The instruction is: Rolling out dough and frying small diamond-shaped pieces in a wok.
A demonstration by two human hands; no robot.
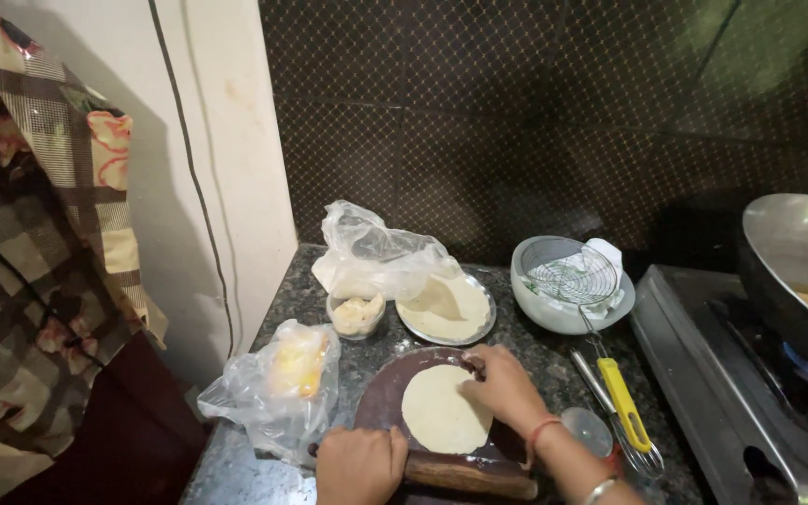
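While the flat round of dough [443, 408] is lying on the dark round board [381, 397] near the front edge of the counter [526, 341], both hands are working at it. The dough is looking thin, soft and floppy, likely to stretch or tear if it is pinched at one spot, and probably a little tacky; it would handle best lifted from under the rim with spread fingers, or slid off flat.

The right hand [507, 388] is resting over the far right edge of the dough, fingers curled down and touching the rim, wrist bent inward, with a red thread and a bangle showing on the forearm. The left hand [359, 465] is closing around one end of the wooden rolling pin [465, 474], which is lying across the near edge of the board; the grip seems firm, though the fingers are partly cut off by the frame's lower edge.

Just behind the board, a steel plate [448, 309] with another pale round and a small bowl [356, 315] are sitting. A plastic bag [278, 388] is lying to the left, and a yellow-handled wire skimmer [624, 402] to the right.
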